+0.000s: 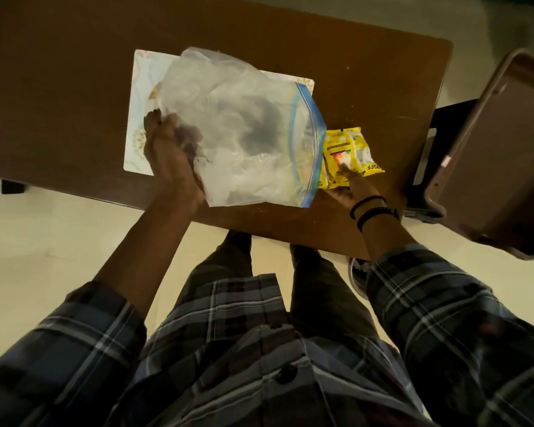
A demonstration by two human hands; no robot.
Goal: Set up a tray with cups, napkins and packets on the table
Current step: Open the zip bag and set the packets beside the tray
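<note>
Head view looks down on a brown surface (74, 72) where the left hand (170, 155) grips the near left side of a clear zip bag (238, 134), holding it over a pale tray (142, 87) that lies flat near the middle. Just right of the bag's blue zip edge, the right hand (349, 186) pinches a bunch of yellow packets (349, 149), fingers closed on them. A second, dark tray (490, 155) stands tilted off the right end of the surface
</note>
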